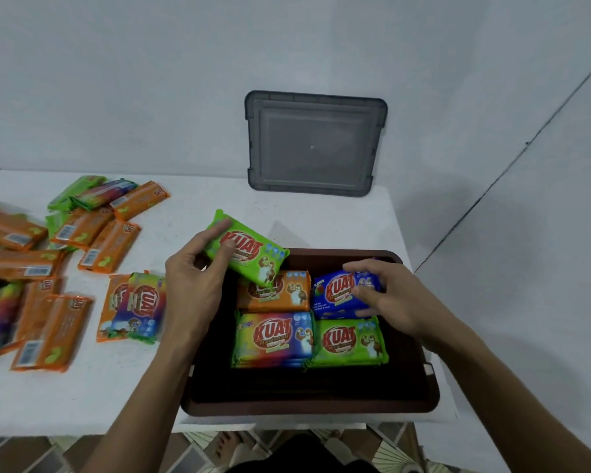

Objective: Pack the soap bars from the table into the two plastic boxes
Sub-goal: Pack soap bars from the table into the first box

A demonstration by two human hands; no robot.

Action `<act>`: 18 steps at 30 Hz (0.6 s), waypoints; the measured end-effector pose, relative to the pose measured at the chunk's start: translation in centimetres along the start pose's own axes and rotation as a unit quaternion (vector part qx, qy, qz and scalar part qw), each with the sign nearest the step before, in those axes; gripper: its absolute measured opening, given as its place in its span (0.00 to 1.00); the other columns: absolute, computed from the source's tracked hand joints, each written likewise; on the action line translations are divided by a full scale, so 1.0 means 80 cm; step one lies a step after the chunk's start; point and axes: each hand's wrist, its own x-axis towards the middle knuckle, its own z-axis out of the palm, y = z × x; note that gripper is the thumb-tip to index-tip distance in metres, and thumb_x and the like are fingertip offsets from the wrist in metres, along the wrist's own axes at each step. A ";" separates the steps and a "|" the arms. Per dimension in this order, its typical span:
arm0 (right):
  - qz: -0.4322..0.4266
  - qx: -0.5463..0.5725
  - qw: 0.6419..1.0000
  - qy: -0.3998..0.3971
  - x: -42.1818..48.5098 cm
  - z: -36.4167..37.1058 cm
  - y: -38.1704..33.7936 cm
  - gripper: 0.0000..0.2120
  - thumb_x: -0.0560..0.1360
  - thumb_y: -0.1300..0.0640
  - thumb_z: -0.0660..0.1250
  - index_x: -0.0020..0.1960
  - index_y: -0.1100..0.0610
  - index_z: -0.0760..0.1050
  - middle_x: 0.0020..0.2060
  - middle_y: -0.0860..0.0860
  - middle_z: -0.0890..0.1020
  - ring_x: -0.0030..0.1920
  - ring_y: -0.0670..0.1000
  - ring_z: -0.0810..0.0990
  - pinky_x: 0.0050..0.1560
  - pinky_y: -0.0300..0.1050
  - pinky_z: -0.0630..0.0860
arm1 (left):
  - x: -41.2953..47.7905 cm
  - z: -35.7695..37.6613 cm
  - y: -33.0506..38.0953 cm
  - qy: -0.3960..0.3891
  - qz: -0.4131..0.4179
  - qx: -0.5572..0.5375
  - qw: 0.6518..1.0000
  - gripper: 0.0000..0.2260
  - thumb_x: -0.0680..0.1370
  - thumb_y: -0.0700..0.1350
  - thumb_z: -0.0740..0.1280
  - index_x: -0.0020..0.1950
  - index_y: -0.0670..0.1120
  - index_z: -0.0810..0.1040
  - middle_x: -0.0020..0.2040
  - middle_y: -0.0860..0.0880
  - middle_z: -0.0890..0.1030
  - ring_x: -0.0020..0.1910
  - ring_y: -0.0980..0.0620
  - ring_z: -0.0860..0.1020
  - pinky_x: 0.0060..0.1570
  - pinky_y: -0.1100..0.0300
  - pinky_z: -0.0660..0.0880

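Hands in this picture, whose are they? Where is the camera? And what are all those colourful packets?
There is no robot here. These are a person's two bare hands. The one picture comes from a camera worn on that person's head, looking down, so you see what they see. The left hand holds a green soap bar over the far edge of a brown box. The right hand grips a blue soap bar in the box. Also in the box lie an orange bar, a rainbow bar and another green bar. The box stands on a white table. More loose soap bars lie on the table at the left. What looks like a grey plastic lid leans against the wall behind.
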 end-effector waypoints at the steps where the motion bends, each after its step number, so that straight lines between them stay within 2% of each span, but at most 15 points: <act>1: 0.009 0.006 1.000 0.009 0.002 0.004 0.003 0.18 0.78 0.59 0.66 0.67 0.50 0.73 0.62 0.50 0.74 0.61 0.53 0.76 0.47 0.50 0.84 | 0.000 0.000 -0.001 0.000 -0.001 0.001 1.000 0.12 0.78 0.44 0.68 0.61 0.54 0.82 0.53 0.57 0.84 0.54 0.57 0.82 0.52 0.53 0.80; 4: 0.029 -0.028 0.998 0.044 0.006 0.010 0.007 0.16 0.79 0.58 0.65 0.67 0.50 0.72 0.61 0.49 0.73 0.60 0.53 0.77 0.45 0.46 0.84 | 0.000 -0.001 -0.002 0.001 -0.003 0.000 1.000 0.12 0.78 0.45 0.69 0.61 0.55 0.81 0.54 0.57 0.84 0.54 0.56 0.81 0.52 0.50 0.80; 7: 0.019 -0.149 0.985 0.079 0.006 0.018 0.009 0.17 0.81 0.58 0.63 0.69 0.51 0.70 0.59 0.50 0.73 0.56 0.48 0.75 0.42 0.38 0.81 | 0.000 -0.001 -0.003 0.001 -0.005 0.005 1.000 0.12 0.78 0.46 0.69 0.60 0.57 0.81 0.54 0.58 0.83 0.54 0.55 0.81 0.52 0.49 0.81; 12: 0.017 -0.312 0.945 0.097 0.004 0.041 0.007 0.21 0.79 0.57 0.66 0.71 0.53 0.67 0.62 0.58 0.74 0.59 0.54 0.77 0.56 0.50 0.80 | 0.000 -0.002 -0.002 -0.007 0.006 0.017 1.000 0.11 0.77 0.47 0.69 0.58 0.59 0.81 0.55 0.57 0.83 0.54 0.55 0.81 0.50 0.51 0.81; 15: 0.020 -0.370 0.924 0.093 -0.001 0.044 0.002 0.25 0.78 0.54 0.68 0.72 0.53 0.65 0.61 0.56 0.75 0.59 0.53 0.77 0.55 0.47 0.78 | 0.000 -0.002 -0.002 -0.013 0.008 0.012 1.000 0.11 0.77 0.46 0.69 0.58 0.58 0.81 0.55 0.55 0.83 0.54 0.53 0.82 0.48 0.53 0.81; 18: -0.003 -0.380 0.918 0.116 -0.009 0.038 -0.005 0.23 0.79 0.54 0.66 0.72 0.54 0.65 0.60 0.55 0.75 0.57 0.51 0.77 0.53 0.44 0.78 | -0.001 -0.001 0.001 -0.019 0.008 0.010 1.000 0.11 0.77 0.46 0.69 0.59 0.57 0.81 0.56 0.54 0.83 0.54 0.54 0.82 0.48 0.53 0.81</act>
